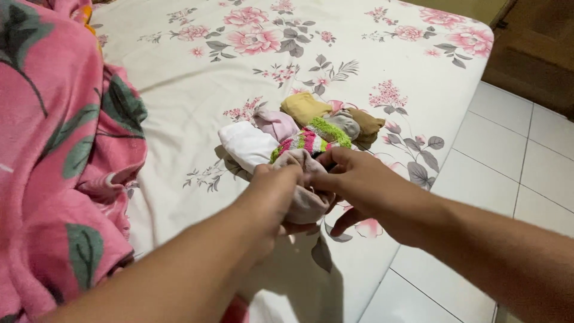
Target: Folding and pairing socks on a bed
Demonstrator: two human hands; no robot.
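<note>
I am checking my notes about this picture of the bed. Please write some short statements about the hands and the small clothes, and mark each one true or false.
1. Both hands, the left hand and the right hand, grip the pale pink rolled cloth. True.
2. The striped fuzzy sock is blue and black. False: it is green, pink and white.
3. The white bundle lies on the floral bedsheet. True.
4. The pink floral blanket lies on the tiled floor. False: it is on the bed, at the picture's left.
5. The mustard bundle is in the right hand. False: it lies untouched behind the others.
</note>
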